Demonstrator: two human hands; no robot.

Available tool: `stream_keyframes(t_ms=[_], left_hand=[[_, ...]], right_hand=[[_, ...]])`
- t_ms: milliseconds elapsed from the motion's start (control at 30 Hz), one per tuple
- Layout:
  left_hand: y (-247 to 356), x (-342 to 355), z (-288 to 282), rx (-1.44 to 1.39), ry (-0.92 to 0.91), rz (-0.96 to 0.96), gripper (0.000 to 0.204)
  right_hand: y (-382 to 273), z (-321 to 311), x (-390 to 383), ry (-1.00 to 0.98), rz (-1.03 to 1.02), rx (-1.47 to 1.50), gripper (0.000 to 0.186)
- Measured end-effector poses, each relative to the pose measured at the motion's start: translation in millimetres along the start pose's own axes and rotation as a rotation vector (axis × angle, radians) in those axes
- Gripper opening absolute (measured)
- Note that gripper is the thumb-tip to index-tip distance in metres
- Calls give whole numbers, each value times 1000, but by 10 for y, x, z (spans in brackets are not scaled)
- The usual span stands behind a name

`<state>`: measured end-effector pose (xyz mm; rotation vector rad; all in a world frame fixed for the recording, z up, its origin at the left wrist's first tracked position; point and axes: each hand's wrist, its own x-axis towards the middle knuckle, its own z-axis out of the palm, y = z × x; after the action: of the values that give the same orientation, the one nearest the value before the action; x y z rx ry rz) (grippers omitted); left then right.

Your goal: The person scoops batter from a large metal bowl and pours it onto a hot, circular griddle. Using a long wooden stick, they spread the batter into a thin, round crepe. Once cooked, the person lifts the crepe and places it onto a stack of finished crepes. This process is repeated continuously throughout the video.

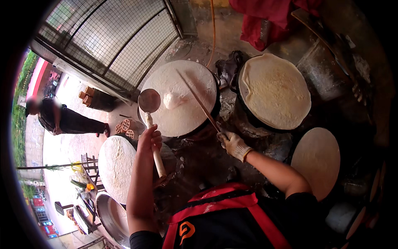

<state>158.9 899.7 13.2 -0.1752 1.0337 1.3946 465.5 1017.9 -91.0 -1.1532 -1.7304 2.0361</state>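
Note:
My bare left hand [149, 139] is closed around the pale wrapped handle of a round metal-headed tool [149, 100], whose head is over the left edge of the central round griddle [157, 79]. My right hand [234, 145], in a knitted glove, grips a long, thin wooden stick [199, 101] that reaches diagonally over that griddle. Pale batter or dough covers the griddle, with a white lump [172, 100] near the middle. To the right, a second griddle bears a large pale flatbread [275, 89] with a folded left edge.
Two further pale rounds lie at lower left [116, 166] and lower right [316, 162]. A metal basin [108, 218], stacked perforated briquettes [126, 128] and a mesh panel [124, 41] surround the work. A person [68, 116] stands at left. Red cloth [259, 29] hangs at the back.

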Motion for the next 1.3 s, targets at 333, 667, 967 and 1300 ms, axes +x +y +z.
stream_keyframes(t_ms=[333, 667, 967, 1300], left_hand=[[-272, -269, -2, -622, -664, -103, 28], [-356, -939, 567, -552, -848, 134, 31], [-583, -789, 67, -633, -735, -6, 27], [-601, -1182, -502, -545, -758, 38, 16]], right_hand=[[-669, 746, -30, 32, -563, -97, 43], [-917, -71, 167, 67, -343, -1131, 49], [-853, 5, 645, -5, -35, -1055, 42], [-294, 387, -242, 104, -106, -511, 49]])
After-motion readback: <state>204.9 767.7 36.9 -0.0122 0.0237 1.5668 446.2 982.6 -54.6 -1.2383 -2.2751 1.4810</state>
